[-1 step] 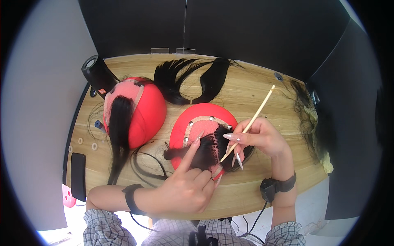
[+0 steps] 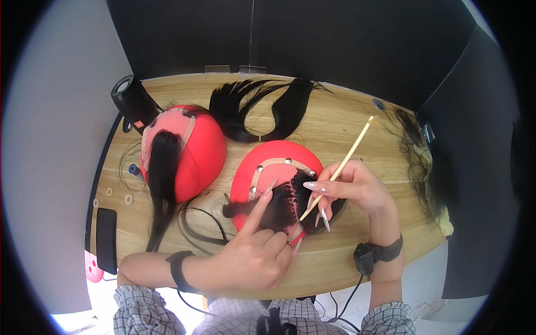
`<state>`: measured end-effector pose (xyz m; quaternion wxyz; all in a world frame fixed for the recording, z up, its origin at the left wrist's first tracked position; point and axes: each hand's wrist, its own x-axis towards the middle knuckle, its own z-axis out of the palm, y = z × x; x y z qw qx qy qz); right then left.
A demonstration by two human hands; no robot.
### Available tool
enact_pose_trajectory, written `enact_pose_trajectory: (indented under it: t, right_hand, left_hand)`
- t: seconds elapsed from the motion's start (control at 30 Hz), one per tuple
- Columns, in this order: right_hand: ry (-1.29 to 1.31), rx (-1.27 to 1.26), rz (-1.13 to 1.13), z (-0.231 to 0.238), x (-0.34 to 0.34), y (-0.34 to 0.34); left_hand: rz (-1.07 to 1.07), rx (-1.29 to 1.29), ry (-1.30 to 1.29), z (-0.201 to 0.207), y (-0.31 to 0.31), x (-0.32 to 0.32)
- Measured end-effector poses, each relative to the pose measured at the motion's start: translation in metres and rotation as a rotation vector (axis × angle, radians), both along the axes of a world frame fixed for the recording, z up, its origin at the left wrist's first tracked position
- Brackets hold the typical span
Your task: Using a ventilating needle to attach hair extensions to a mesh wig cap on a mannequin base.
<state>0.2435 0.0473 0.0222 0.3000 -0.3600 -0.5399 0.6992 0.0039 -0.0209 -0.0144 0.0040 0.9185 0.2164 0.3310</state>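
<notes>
A red head-shaped block (image 2: 276, 149) carries a pink mesh wig cap (image 2: 272, 176) with a beige band and several round-headed pins. Dark hair (image 2: 273, 211) lies over the cap's near part, split by a parting. My left hand (image 2: 259, 254) grips the near side of the wig, its index finger stretched along the hair with the nail on the mesh, the other fingers curled. In a pinch, my right hand (image 2: 349, 187) holds a thin ventilating needle with a pale wooden handle (image 2: 357, 142). Its lower end meets the near end of the parting; any hook is too small to see.
A second red head block (image 2: 207, 153) with a long dark strand stands left, beside a black cylindrical speaker (image 2: 133, 103). Loose dark hair bundles (image 2: 290, 109) lie behind. A black rectangular object (image 2: 106, 240) lies at the left edge, loose hair (image 2: 413, 162) at the right. Dark panels surround the table.
</notes>
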Motion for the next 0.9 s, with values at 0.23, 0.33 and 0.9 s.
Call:
enact_pose_trajectory:
  t: [0.23, 0.33, 0.9]
  right_hand:
    - [-0.054, -0.027, 0.004, 0.003, 0.002, 0.000]
    - [-0.062, -0.039, 0.042, 0.003, 0.005, 0.001]
    - [-0.341, -0.034, 0.107, 0.022, 0.039, 0.002]
  left_hand:
    - [-0.014, -0.039, 0.061, 0.004, -0.002, -0.004]
    - [-0.016, -0.043, 0.066, 0.004, -0.002, -0.004]
    - [0.009, 0.007, -0.005, -0.002, 0.000, 0.000]
